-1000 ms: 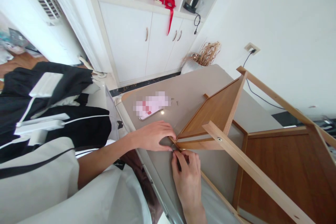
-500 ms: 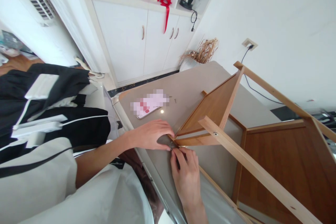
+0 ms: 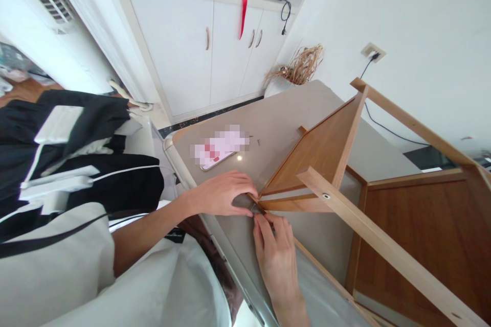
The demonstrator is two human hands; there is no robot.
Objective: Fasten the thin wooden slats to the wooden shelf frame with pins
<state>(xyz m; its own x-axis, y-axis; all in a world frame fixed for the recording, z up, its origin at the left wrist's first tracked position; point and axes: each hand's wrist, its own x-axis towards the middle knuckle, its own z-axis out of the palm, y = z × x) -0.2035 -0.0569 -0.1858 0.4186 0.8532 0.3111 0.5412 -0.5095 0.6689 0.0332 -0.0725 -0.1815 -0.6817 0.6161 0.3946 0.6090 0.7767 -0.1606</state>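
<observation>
A wooden furniture frame (image 3: 332, 138) with brown panels and pale legs stands tilted on the grey table (image 3: 230, 135). My left hand (image 3: 224, 194) reaches in from the left, its fingers and thumb curled round the near corner of the frame. My right hand (image 3: 276, 255) is at the same corner, its thumb and fingers pinched together close to the left thumb. A thin, dark metallic bit shows between the fingertips, too small and covered to name. One pale wooden leg (image 3: 376, 230) with a metal-lined hole crosses above the right hand.
A phone (image 3: 220, 148) lies on the table beyond my left hand, with small screws (image 3: 259, 142) beside it. Dark clothing and white cabled devices (image 3: 57, 186) are at the left. A white cabinet (image 3: 172, 51), dried plant (image 3: 303, 66) and wall socket (image 3: 374, 52) stand behind.
The view has shifted slightly, so the frame sits a little further right. Both hands stay at the frame's corner, with little visible change in their grip.
</observation>
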